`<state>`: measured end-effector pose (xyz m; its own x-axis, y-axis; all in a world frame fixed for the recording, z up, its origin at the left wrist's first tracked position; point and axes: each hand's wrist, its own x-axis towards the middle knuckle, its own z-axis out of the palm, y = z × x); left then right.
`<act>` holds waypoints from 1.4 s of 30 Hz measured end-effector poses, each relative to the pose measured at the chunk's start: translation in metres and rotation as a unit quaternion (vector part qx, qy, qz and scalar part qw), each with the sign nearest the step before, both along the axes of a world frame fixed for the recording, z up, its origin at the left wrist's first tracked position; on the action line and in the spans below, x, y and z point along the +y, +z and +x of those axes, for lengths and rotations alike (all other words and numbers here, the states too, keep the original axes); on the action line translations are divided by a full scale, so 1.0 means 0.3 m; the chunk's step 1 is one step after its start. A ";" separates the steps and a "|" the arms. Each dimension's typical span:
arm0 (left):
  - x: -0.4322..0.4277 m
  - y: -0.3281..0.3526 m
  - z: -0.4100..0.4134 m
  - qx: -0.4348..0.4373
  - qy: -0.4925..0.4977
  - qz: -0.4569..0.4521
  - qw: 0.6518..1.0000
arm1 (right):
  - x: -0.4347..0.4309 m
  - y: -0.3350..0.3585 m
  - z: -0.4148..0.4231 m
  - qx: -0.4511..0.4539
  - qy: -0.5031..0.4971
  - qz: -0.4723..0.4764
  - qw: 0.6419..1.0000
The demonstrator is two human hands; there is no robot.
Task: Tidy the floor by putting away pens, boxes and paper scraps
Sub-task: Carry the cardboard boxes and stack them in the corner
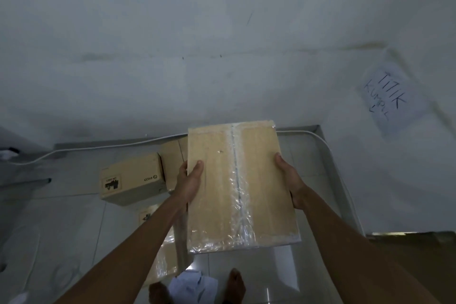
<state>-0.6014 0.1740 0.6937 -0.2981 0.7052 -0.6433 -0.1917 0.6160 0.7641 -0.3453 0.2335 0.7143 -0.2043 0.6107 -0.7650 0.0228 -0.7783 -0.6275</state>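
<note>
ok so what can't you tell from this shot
All head view:
Held box: taped shut, contents hidden.
Fingers of left hand and right hand: under the box; only thumbs show.
Floor box behind the PICO box: mostly covered by the held box.
Lower box: crossed by the left arm.
Wall note: lower lines blurred.
Paper: cut by bottom edge.

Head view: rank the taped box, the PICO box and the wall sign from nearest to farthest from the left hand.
1. The taped box: held by the left hand at its left edge.
2. The PICO box: on the floor, just left of that hand.
3. The wall sign: far off to the right, on the wall.
</note>
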 end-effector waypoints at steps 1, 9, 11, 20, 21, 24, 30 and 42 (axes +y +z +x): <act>0.003 0.000 0.003 -0.003 -0.008 -0.003 1.000 | 0.009 0.015 0.008 0.001 0.005 0.000 1.000; 0.042 0.081 0.096 0.016 0.001 0.031 0.999 | 0.066 0.066 0.069 -0.071 0.021 0.022 0.997; 0.053 0.072 0.105 0.017 -0.002 0.030 0.999 | 0.073 0.067 0.082 -0.100 0.026 0.027 0.994; 0.067 0.049 0.194 0.010 -0.034 0.021 0.999 | 0.052 0.061 0.178 -0.114 0.006 0.031 0.993; 0.066 0.042 0.198 0.011 -0.035 0.015 0.999 | 0.047 0.058 0.187 -0.107 -0.001 0.030 0.994; 0.080 0.032 0.235 0.009 -0.050 0.002 0.999 | 0.035 0.068 0.225 -0.092 -0.022 0.041 0.995; 0.164 0.014 0.387 0.021 -0.074 0.007 0.997 | 0.091 0.019 0.374 -0.095 -0.064 0.057 0.992; 0.480 -0.103 0.739 -0.008 -0.070 -0.010 0.997 | 0.464 -0.110 0.720 -0.154 -0.014 0.040 0.987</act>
<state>-0.3797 0.3180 0.6627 -0.1874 0.7265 -0.6611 -0.1154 0.6521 0.7493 -0.1292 0.3726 0.6812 0.0483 0.6740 -0.7371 0.2022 -0.7293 -0.6536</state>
